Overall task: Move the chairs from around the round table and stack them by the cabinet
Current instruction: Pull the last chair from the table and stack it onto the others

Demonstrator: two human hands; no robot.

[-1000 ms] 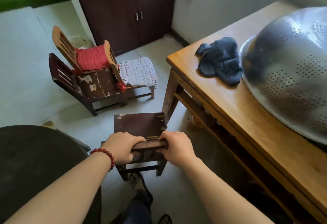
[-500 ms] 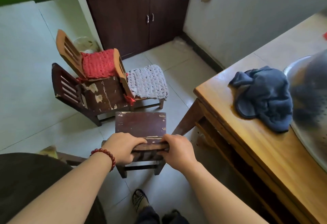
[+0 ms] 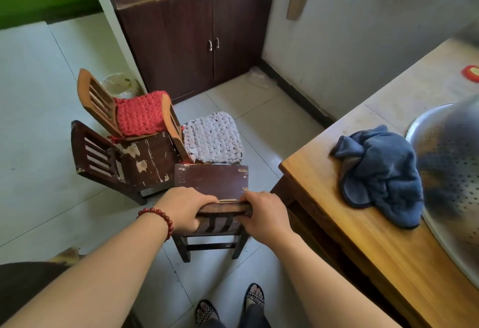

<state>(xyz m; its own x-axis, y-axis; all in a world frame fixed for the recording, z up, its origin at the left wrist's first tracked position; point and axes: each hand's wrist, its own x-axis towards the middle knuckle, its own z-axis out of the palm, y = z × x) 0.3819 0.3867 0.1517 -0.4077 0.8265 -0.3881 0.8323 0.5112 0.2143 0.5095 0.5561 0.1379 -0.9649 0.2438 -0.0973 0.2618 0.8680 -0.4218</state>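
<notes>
I hold a small dark wooden chair (image 3: 211, 181) by the top rail of its backrest. My left hand (image 3: 185, 210) grips the rail's left end and my right hand (image 3: 263, 212) grips its right end. Just beyond it, three low chairs are bunched together in front of the dark brown cabinet (image 3: 191, 37): a dark slatted chair with peeling paint (image 3: 121, 162), a light wooden chair with a red knitted cushion (image 3: 140, 115) resting on it, and a chair with a grey knitted cushion (image 3: 212, 138). The dark round table (image 3: 23, 283) shows at the lower left corner.
A long wooden table (image 3: 357, 239) stands on the right, with a blue cloth (image 3: 381, 177) and a perforated metal dome cover (image 3: 456, 185) on it. A white wall runs behind. Bags lie on the cabinet top. My sandalled feet (image 3: 230, 307) are on the tiled floor.
I have walked forward with the chair in both hands. The cabinet and the bunched chairs are now nearer, and the round table has slipped back to the lower left.
</notes>
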